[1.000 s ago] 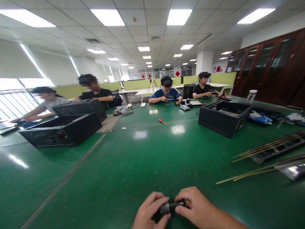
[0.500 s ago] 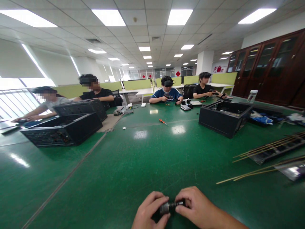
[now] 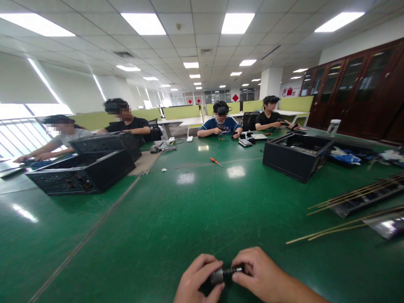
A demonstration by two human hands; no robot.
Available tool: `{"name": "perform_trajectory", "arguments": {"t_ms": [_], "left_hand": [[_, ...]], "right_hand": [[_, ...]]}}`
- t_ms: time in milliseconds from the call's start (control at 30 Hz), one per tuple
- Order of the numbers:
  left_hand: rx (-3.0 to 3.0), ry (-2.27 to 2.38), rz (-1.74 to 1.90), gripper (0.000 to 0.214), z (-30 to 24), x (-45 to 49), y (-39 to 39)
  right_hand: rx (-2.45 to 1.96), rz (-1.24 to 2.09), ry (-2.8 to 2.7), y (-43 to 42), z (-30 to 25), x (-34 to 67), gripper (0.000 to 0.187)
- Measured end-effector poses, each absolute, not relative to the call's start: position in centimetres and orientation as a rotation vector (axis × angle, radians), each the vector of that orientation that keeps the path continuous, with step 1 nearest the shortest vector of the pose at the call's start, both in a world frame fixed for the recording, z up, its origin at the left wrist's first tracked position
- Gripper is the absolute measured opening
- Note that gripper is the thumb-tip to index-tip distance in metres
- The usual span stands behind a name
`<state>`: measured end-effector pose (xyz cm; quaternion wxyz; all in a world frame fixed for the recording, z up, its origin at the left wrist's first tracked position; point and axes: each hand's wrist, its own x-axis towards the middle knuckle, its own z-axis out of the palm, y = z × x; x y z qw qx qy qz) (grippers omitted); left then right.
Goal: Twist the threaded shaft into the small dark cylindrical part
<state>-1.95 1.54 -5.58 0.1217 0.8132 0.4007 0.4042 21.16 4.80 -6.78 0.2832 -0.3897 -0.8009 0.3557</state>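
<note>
Close to the near edge of the green table (image 3: 176, 227), my two hands hold a small dark cylindrical object (image 3: 221, 276) between them. Its left end is wider and greyish, while the narrower right part is black and shows a light glint. My left hand (image 3: 198, 278) grips the wider end with thumb and fingers curled round it. At the other end, my right hand (image 3: 257, 271) pinches the narrow part. The fingers cover portions of both ends, and the exact kind of object cannot be made out.
An orange-handled screwdriver (image 3: 215, 161) lies mid-table. Black computer cases stand at left (image 3: 85, 172) and right (image 3: 295, 155). Thin sticks (image 3: 341, 229) lie at the right. A clear jar (image 3: 333, 127) stands behind. Several people sit along the far and left sides, including one in blue (image 3: 208, 128).
</note>
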Motion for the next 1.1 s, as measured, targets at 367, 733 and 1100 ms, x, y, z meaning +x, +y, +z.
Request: {"name": "perform_trajectory", "arguments": {"t_ms": [367,733,1100], "left_hand": [[2.312,1.239,1.144,0.039,-5.3,-1.8,1.2],[2.265,1.324,1.110,0.038,-5.1,-1.9,1.3],[2.259,1.334,1.111,0.035,-4.7,-1.8,1.1]], "right_hand": [[-1.071,0.967,-2.157,5.0,-6.6,21.5,0.012],[-1.078,0.983,-2.158,5.2,-6.5,21.6,0.013],[-1.083,0.958,-2.163,5.0,-5.6,22.1,0.013]]}}
